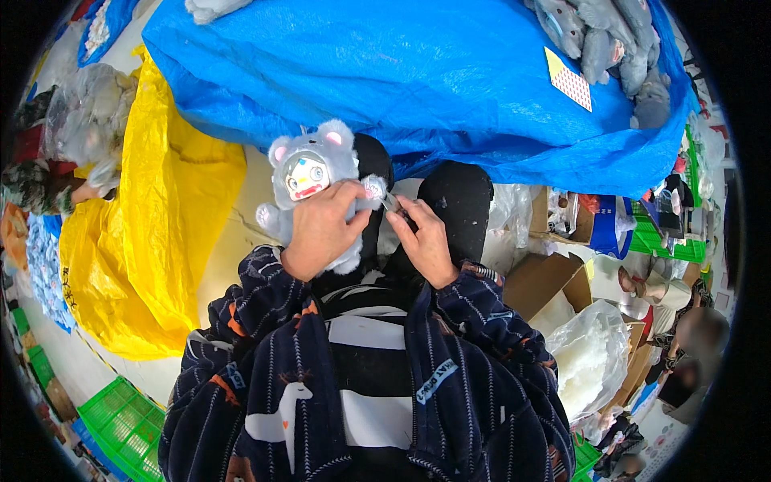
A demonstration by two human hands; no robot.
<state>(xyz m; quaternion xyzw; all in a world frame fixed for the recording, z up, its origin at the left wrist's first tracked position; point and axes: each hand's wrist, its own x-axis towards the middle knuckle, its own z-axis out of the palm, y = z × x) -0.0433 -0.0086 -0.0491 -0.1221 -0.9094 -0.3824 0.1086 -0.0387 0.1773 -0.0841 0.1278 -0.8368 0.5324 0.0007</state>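
A grey plush toy with pink-lined ears and a printed doll face rests over my lap. My left hand is closed around its body, below the face, with the thumb and fingers near its raised paw. Close beside that paw, my right hand pinches a small metal tool, which looks like thread snips. Most of the tool is hidden by the fingers, and I cannot tell whether its tip touches the paw.
A large blue tarp sack spreads ahead, with several grey plush toys at its right. To the left lies a yellow sack. Cardboard boxes and a clear bag of white stuffing stand right. Other people are at both sides.
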